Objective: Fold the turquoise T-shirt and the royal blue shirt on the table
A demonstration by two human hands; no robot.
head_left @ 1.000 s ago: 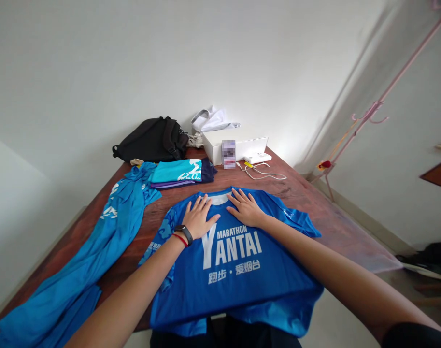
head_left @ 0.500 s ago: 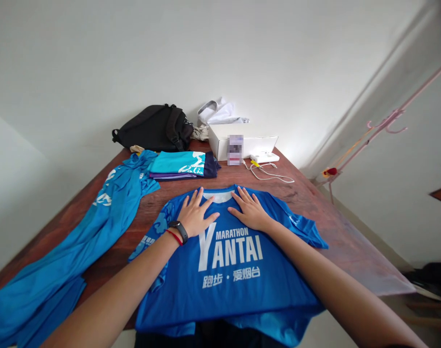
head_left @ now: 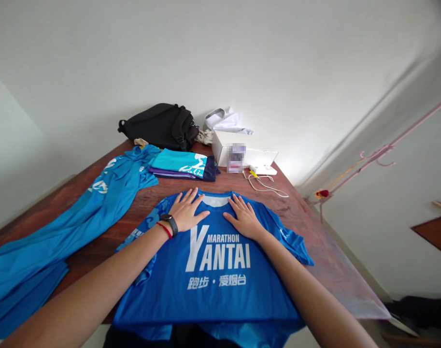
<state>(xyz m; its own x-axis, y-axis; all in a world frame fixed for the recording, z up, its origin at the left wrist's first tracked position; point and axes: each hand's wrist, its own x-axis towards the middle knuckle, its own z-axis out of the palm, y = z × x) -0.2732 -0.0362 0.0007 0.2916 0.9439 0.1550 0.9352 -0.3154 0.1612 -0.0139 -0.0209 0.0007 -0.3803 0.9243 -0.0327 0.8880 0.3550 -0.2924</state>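
Fingers spread wide on both hands, I held nothing between them: my left fingers (head_left: 191, 197) and right fingers (head_left: 240, 207) lay flat, pressing down without a pinch. My left hand (head_left: 187, 212) and right hand (head_left: 244, 220) sat either side of the white collar (head_left: 216, 201), just below it, on the upper chest of a blue marathon T-shirt (head_left: 213, 290). Placed like that, they put my weight evenly through the cloth and seemed to pin it against the table. A black fitness band (head_left: 170, 224) and a red string (head_left: 164, 230) circled my left wrist. The T-shirt lay face up on a dark wooden table (head_left: 296, 217), with YANTAI across its front and its lower part hanging past the near edge. Just to its left stretched a looser blue garment (head_left: 61, 237), and beyond the collar sat a folded teal and purple stack (head_left: 180, 166). Farther off were a black backpack (head_left: 158, 125) and a white box (head_left: 220, 151) with a white cable (head_left: 267, 188) beside it. Since the earlier view, my hands had stayed on the T-shirt, my left fingers had fanned wider, and the whole scene had shifted as my head turned.
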